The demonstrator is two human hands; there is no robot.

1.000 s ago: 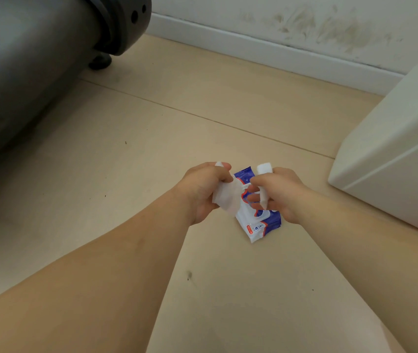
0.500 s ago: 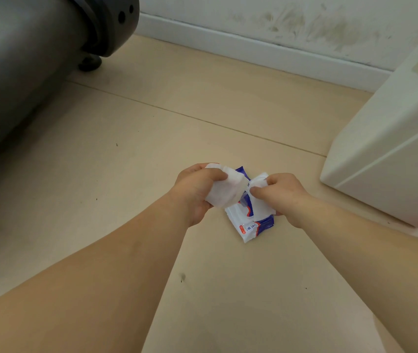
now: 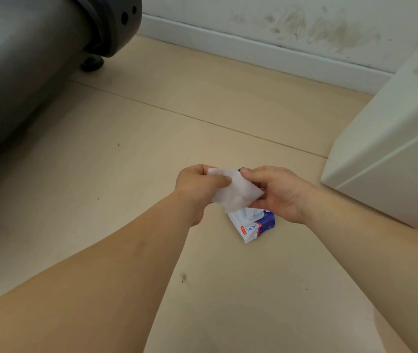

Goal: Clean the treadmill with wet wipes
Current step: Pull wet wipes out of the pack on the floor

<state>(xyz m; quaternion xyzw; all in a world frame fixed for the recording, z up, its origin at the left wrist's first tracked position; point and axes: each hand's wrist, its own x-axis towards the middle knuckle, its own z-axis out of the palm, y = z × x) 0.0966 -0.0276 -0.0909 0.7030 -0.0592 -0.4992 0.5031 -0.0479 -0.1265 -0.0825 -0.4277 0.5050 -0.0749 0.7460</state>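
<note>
Wipe, folded, held low at 6 o'clock of centre: its left edge is pinched by the left hand, its right edge by the right hand. The wipe pack lies just beneath on the floor; the treadmill is seen at 10 o'clock, well apart. Tearing may be caused by too sharp a pull; soiling, if the sheet is dropped on the speckled floor.
</note>
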